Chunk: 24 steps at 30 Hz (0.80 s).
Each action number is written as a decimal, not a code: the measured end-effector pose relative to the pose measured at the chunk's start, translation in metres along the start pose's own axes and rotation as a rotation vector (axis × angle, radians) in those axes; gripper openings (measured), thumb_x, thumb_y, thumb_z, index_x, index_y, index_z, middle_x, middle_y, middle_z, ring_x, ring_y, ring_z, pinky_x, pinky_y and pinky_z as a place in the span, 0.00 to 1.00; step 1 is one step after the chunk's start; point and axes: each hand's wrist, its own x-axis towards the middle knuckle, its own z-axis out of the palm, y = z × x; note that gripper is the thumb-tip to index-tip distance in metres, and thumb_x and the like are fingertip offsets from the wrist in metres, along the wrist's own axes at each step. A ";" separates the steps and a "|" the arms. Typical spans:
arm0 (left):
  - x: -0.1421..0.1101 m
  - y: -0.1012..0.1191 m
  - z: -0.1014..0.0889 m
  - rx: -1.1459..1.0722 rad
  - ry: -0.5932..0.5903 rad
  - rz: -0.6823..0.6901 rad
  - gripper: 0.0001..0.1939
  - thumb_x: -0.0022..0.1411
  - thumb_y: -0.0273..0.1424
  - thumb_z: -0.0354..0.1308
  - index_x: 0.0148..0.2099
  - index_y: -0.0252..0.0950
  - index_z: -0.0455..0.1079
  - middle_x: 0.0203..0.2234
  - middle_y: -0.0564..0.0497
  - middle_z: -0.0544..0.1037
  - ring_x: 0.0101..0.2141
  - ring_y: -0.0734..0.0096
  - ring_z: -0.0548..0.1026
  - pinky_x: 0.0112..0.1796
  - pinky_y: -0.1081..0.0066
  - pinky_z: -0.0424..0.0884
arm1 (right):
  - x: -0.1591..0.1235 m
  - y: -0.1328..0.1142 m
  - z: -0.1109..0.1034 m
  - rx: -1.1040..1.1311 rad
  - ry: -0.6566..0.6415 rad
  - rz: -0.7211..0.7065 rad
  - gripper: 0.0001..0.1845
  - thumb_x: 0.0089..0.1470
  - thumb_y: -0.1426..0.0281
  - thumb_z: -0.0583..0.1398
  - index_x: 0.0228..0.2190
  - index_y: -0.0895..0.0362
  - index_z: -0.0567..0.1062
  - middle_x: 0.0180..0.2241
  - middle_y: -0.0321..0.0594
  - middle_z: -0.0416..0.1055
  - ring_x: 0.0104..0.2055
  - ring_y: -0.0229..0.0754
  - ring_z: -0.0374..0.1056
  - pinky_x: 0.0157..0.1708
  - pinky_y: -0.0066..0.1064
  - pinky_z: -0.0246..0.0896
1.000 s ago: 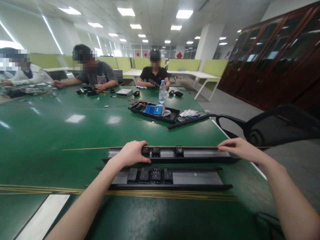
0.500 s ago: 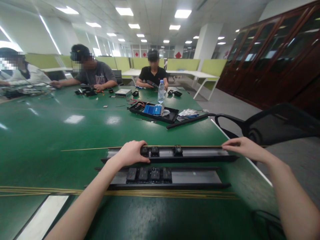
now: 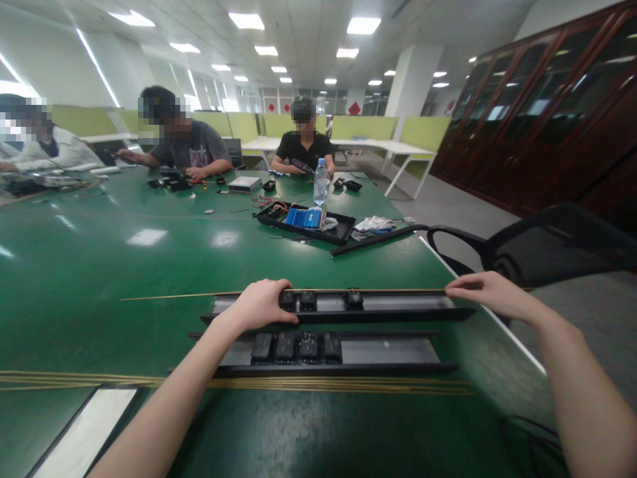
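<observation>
My left hand [image 3: 261,305] is closed around the left part of the far black channel [image 3: 408,317], thumb and fingers on its two walls. Small black blocks [image 3: 354,300] sit inside that channel, some partly behind my hand. Along its far wall runs a thin brass-coloured rod [image 3: 169,297], which sticks out past the channel's left end. At the right end, my right hand [image 3: 485,292] pinches this rod between thumb and fingertips. A second black channel [image 3: 388,352] lies nearer to me, with several black blocks [image 3: 285,348] side by side in it.
Several brass-coloured rods [image 3: 348,385] lie across the table in front of the channels. A pale panel [image 3: 79,431] is at lower left. Farther back are a black tray [image 3: 343,229], a bottle [image 3: 320,184], gloves [image 3: 373,226] and a black strip [image 3: 373,243]. Co-workers sit beyond.
My right hand has shifted slightly to the right along the rod. My left hand stays in place. A co-worker at the left has moved a hand slightly.
</observation>
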 end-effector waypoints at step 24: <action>-0.001 0.001 -0.001 0.013 -0.015 0.012 0.41 0.48 0.58 0.61 0.60 0.41 0.67 0.47 0.43 0.79 0.46 0.48 0.77 0.45 0.61 0.71 | -0.002 -0.006 -0.001 -0.022 -0.006 -0.006 0.25 0.51 0.50 0.62 0.38 0.57 0.82 0.40 0.46 0.80 0.45 0.54 0.72 0.48 0.38 0.60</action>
